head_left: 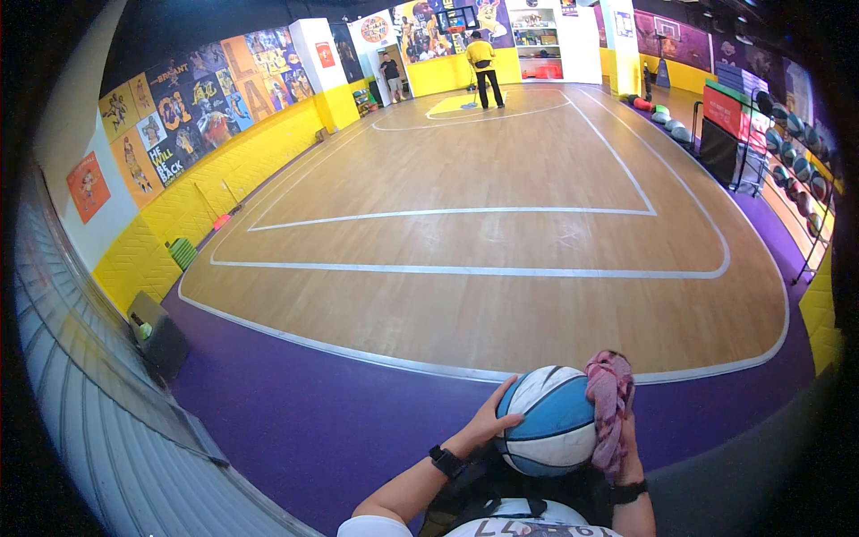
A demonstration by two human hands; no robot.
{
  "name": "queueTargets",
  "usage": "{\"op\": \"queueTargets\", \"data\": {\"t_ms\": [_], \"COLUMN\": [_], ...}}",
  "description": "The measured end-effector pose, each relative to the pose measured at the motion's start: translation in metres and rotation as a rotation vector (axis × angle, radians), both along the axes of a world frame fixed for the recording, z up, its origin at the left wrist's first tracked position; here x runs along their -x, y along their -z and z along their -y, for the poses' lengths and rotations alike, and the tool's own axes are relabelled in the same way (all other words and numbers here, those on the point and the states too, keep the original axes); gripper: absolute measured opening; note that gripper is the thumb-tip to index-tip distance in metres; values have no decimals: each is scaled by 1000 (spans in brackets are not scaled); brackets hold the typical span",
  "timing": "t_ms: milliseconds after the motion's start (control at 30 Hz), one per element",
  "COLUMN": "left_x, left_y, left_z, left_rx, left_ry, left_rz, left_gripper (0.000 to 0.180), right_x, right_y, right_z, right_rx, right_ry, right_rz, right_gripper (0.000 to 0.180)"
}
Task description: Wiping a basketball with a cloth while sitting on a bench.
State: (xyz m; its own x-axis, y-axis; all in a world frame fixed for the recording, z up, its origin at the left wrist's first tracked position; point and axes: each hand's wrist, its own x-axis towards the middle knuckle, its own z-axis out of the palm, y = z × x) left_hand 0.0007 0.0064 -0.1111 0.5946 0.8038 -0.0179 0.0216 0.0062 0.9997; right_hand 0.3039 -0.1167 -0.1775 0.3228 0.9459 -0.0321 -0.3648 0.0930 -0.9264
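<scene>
A blue and white basketball is held up in front of my body, above my lap. My left hand grips its left side, thumb lying across the front of the ball. Against the ball's right side hangs a crumpled pink cloth, with dark patterning on it. My right hand is behind that cloth and presses it to the ball; most of its fingers are hidden. Each wrist wears a black band, and the left one looks like a watch.
A wooden court with white lines spreads ahead, bordered by purple floor. Far off, a person in a yellow top stands with a long-handled mop; another stands at a doorway. A ball rack lines the right, a grey shutter the left.
</scene>
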Motion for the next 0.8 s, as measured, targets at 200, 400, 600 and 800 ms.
{"op": "queueTargets", "data": {"t_ms": [200, 400, 600, 800], "left_x": [2, -4, 6, 19], "left_y": [22, -9, -4, -21], "left_z": [2, 6, 5, 17], "left_rx": [113, -378, -257, -493], "left_ry": [134, -3, 41, 242], "left_rz": [-25, -147, -29, -31], "left_gripper": [108, 91, 86, 94], "right_x": [11, 19, 2, 20], "right_y": [-70, -62, -13, -93], "right_z": [-2, -6, -16, -4], "right_rx": [-103, 106, 92, -12], "right_ry": [-88, -111, -41, -348], "right_rz": [452, 275, -248, 226], "right_gripper": [58, 52, 45, 51]}}
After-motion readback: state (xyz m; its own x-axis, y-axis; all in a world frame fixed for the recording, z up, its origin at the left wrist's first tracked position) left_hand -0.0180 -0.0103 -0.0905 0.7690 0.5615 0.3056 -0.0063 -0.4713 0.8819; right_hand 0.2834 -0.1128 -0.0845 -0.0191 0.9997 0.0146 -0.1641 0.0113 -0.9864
